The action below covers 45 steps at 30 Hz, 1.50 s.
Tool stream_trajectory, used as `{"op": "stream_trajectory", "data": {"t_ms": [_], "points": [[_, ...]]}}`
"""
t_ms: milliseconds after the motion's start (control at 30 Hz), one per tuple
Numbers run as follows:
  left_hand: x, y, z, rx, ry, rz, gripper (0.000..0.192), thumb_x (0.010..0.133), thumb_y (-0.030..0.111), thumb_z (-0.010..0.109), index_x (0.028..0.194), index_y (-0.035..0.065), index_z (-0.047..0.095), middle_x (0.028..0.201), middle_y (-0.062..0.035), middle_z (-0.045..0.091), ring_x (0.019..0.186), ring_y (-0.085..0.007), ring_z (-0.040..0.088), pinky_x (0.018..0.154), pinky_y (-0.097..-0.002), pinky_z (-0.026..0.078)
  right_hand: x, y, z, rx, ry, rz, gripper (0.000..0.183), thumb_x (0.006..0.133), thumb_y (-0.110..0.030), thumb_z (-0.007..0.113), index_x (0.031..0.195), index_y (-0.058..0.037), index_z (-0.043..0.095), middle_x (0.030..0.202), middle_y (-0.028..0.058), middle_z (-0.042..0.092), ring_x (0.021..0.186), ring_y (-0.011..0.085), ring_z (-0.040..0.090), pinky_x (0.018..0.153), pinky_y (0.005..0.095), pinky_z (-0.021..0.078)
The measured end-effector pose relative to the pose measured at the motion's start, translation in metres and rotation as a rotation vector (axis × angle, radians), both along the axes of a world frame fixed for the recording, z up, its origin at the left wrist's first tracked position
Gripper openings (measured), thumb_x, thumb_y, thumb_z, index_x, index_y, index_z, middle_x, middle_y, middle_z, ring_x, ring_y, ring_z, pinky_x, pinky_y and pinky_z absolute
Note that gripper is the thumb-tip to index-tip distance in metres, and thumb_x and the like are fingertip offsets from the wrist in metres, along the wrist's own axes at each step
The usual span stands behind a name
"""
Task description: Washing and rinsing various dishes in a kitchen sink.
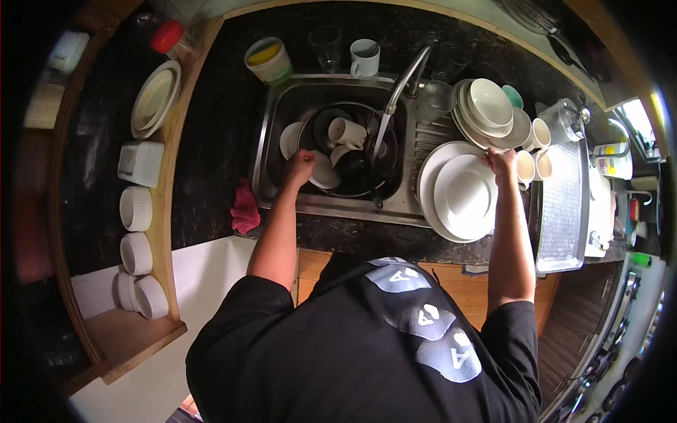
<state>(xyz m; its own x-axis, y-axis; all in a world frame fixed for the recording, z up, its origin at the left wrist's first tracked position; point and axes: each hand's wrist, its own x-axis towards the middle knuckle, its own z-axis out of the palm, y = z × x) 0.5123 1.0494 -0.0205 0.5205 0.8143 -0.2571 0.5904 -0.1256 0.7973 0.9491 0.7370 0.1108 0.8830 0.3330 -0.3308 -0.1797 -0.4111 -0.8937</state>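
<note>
My left hand (302, 165), its fingers curled, is over the left part of the steel sink (264, 158), beside a white dish (324, 172); whether it grips the dish is unclear. My right hand (500, 160) is at the upper right rim of the stacked white plates (465, 195) on the drainboard; its fingertips are partly hidden. Water runs from the faucet (403, 79) into a dark pan (392, 153) in the sink, which holds a cream mug (346, 132), a black utensil and several dishes.
Behind the sink stand a tub (268, 59) and a white mug (365, 58). Stacked bowls (491, 103), a glass pitcher (435, 100) and cups (524, 168) crowd the right side, beside a perforated metal tray (564, 201). A pink cloth (244, 207) lies left of the sink; ramekins (136, 208) line a shelf.
</note>
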Motion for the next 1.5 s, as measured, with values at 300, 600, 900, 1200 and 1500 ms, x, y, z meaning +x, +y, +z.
{"op": "stream_trajectory", "data": {"t_ms": [300,600,900,1200,1500], "points": [[0.065,-0.108,0.030,0.335,0.154,-0.173,0.079,0.065,0.028,0.080,0.129,0.0034,0.040,0.130,-0.0262,0.041,0.121,-0.0408,0.042,0.098,-0.0475,0.040,-0.085,0.012,0.029,0.040,-0.253,-0.266,0.056,0.076,-0.012,0.073,0.121,0.0054,0.044,0.086,0.0157,0.063,0.064,0.0155,0.062,0.052,0.0267,0.0514],[0.081,-0.075,0.060,0.389,0.104,-0.305,0.081,0.053,0.025,0.083,0.119,-0.0006,0.044,0.122,-0.0248,0.047,0.114,-0.0384,0.048,0.095,-0.0425,0.044,-0.257,0.040,0.034,0.195,0.085,0.630,0.038,0.087,-0.013,0.067,0.119,-0.0009,0.052,0.096,0.0088,0.061,0.091,0.0154,0.061,0.078,0.0287,0.0497],[0.099,-0.078,0.070,0.157,0.139,-0.299,0.083,0.055,0.031,0.082,0.117,-0.0043,0.041,0.119,-0.0275,0.054,0.114,-0.0388,0.053,0.093,-0.0413,0.046,-0.247,0.067,-0.020,0.088,0.135,0.562,0.049,0.086,-0.025,0.069,0.122,0.0007,0.050,0.107,0.0115,0.060,0.093,0.0172,0.059,0.078,0.0291,0.0490],[0.138,-0.061,0.102,0.084,-0.061,-0.287,0.072,0.066,0.029,0.084,0.118,-0.0010,0.043,0.105,-0.0187,0.062,0.096,-0.0310,0.062,0.083,-0.0365,0.049,-0.235,0.117,-0.017,0.460,0.865,0.127,0.075,0.087,-0.064,0.048,0.139,-0.0136,0.032,0.138,0.0144,0.040,0.122,0.0368,0.044,0.097,0.0521,0.0401],[0.185,-0.036,0.121,0.076,-0.262,-0.601,0.033,0.090,0.035,0.061,0.088,0.0015,0.064,0.081,-0.0037,0.064,0.085,-0.0140,0.060,0.075,-0.0304,0.047,-0.206,0.139,-0.019,1.025,1.111,0.202,0.061,0.093,-0.060,0.036,0.133,-0.0155,0.046,0.135,0.0104,0.049,0.123,0.0298,0.046,0.100,0.0575,0.0340]]}}
